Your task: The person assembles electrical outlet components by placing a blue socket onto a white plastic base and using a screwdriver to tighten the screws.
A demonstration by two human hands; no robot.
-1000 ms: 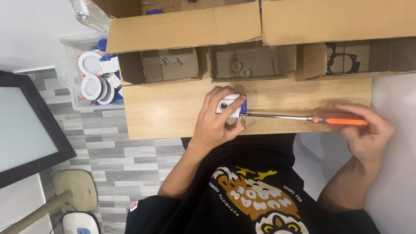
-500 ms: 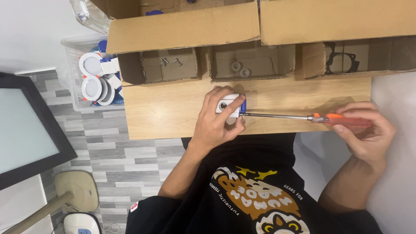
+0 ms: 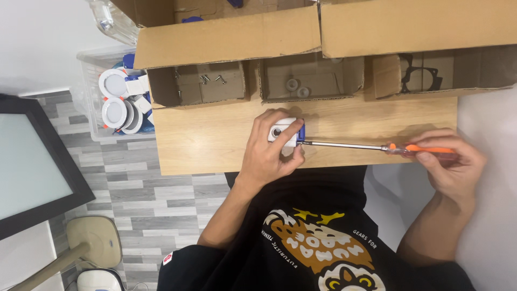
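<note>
My left hand [image 3: 269, 153] grips a small white box-shaped part [image 3: 281, 132] with a blue end and a round hole, pressing it against the wooden table [image 3: 215, 134]. My right hand [image 3: 449, 167] is closed around the orange handle of a long screwdriver [image 3: 377, 146]. The screwdriver's metal shaft lies level along the table, and its tip meets the blue end of the white part.
Open cardboard boxes line the table's far edge: one with screws [image 3: 207, 80], one with grey rings [image 3: 298, 86], one with a black gasket [image 3: 417, 73]. A clear bin of round white lamps [image 3: 116, 99] stands at the left. A dark-framed panel [image 3: 32, 167] leans lower left.
My right hand has shifted its fingers on the orange handle, rolling it slightly. My left hand and the white part have stayed in place.
</note>
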